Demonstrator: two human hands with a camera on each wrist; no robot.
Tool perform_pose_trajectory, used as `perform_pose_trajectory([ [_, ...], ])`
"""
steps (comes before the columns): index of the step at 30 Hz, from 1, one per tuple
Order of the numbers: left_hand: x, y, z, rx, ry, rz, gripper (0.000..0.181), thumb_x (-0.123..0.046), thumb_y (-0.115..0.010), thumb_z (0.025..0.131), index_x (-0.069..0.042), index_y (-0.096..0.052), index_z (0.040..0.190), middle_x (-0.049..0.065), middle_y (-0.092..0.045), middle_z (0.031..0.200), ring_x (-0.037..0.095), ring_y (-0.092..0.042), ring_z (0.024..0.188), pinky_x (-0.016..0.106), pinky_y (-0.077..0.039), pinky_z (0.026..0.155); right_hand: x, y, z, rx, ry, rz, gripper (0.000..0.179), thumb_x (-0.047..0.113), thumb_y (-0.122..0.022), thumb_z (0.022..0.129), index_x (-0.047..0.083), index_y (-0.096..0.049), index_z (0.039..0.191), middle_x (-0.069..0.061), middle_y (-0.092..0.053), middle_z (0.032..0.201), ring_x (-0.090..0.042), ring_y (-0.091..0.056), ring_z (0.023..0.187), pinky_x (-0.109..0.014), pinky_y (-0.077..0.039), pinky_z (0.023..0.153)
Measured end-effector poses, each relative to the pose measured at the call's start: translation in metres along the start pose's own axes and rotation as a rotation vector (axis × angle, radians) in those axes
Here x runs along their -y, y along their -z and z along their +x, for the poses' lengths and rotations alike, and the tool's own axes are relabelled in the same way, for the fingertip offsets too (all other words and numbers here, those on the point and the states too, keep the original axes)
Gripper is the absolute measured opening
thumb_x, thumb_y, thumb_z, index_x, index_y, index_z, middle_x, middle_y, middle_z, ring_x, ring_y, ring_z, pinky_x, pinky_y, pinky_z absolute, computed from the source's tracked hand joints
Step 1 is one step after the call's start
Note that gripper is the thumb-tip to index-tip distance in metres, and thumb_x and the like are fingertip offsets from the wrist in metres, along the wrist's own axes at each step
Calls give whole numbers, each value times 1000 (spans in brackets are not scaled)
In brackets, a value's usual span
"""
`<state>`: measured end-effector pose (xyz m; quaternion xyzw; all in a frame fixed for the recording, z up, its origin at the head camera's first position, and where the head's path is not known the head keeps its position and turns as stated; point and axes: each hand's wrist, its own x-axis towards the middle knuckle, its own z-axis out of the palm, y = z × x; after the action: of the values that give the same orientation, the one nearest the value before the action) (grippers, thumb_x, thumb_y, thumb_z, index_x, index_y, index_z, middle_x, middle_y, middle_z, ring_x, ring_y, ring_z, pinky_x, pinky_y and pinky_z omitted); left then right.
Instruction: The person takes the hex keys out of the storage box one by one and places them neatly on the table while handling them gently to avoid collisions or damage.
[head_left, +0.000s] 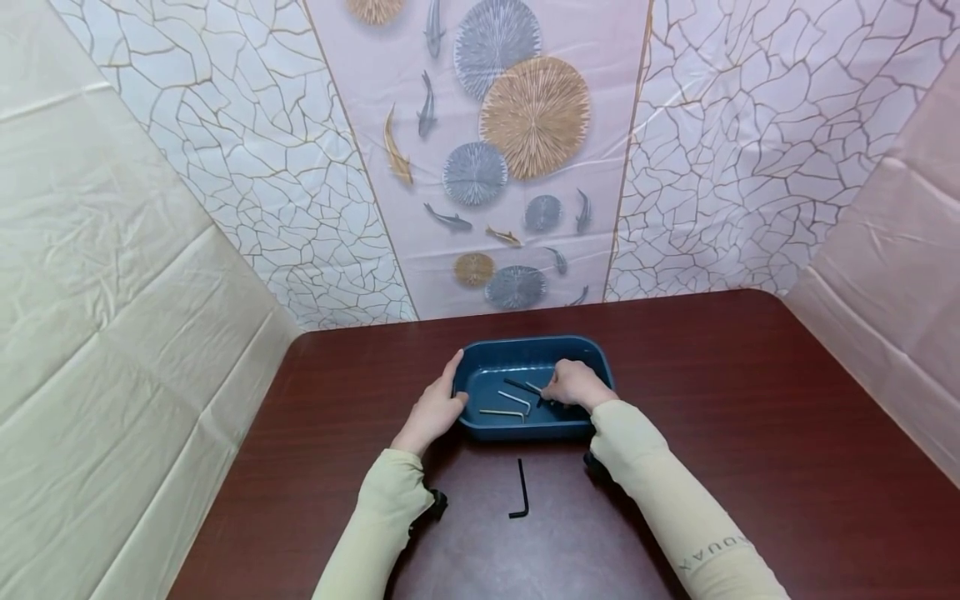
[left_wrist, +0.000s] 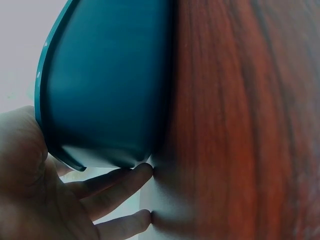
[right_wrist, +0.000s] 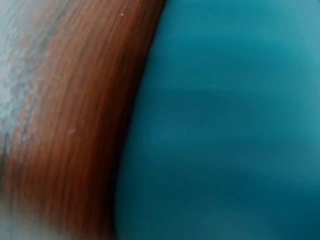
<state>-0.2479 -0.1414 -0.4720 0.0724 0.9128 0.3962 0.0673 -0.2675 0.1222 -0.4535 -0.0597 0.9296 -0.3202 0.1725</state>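
Observation:
A dark blue rectangular tray [head_left: 525,432] stands on the table. My left hand [head_left: 433,408] grips its left end, thumb over the rim and the other fingers along the outside. The left wrist view shows this hand [left_wrist: 55,195] around the tray's corner [left_wrist: 105,85], fingertips down at the tabletop. My right hand [head_left: 577,385] reaches into the right part of the tray, fingertips pinching a hex key mostly hidden by the hand. Left of those fingertips lie a black hex key [head_left: 520,385], a silver one [head_left: 514,398] and a brass-toned one [head_left: 498,412].
In front of the tray, another black hex key [head_left: 522,483] lies on the dark red wooden table [head_left: 720,400]. The right wrist view holds only the tray's outer wall [right_wrist: 220,125] and wood grain. A patterned sheet [head_left: 487,242] hangs behind the table, with pale cloth at both sides.

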Motion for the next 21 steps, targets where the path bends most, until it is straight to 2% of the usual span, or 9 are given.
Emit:
perform_pose_trajectory([
  [5,-1,0,0,0,-4,-10,75,-15,-53,99,-33,-17,163,14,-40,156,30,-56,101,43,-43,79,-2,1,0,16,11,-11,50,16,-66,94,13,-49,47,3,-38,46,-12,-34,42,-28,-33,51],
  [7,0,0,-1,2,-4,-13,76,-15,-53,99,-33,-17,163,14,-39,157,30,-56,99,43,-43,77,-3,2,0,25,25,-7,51,16,-65,94,15,-46,47,4,-36,46,-12,-32,41,-28,-32,50],
  [10,1,0,-1,2,1,-12,75,-15,-53,99,-33,-17,163,14,-39,157,31,-55,104,44,-43,80,-5,3,0,28,52,5,51,16,-64,94,16,-45,47,4,-35,47,-11,-30,41,-28,-31,50],
  [15,0,1,-2,-1,7,-8,75,-16,-53,99,-33,-17,163,14,-39,157,31,-54,109,45,-43,83,-9,2,-2,3,77,87,50,18,-61,96,16,-44,49,4,-34,48,-12,-27,44,-29,-28,50],
  [17,0,2,-2,0,4,-15,75,-15,-53,99,-32,-17,163,14,-39,157,33,-56,104,45,-44,81,-9,2,-2,-8,80,135,47,18,-60,97,13,-48,52,3,-37,51,-13,-30,47,-29,-30,51],
  [21,0,1,-2,8,-1,-20,75,-16,-52,99,-33,-16,163,13,-37,158,32,-56,104,44,-44,81,-10,2,-3,-25,90,184,35,18,-59,99,5,-67,68,-1,-61,69,-15,-52,62,-30,-44,61],
])
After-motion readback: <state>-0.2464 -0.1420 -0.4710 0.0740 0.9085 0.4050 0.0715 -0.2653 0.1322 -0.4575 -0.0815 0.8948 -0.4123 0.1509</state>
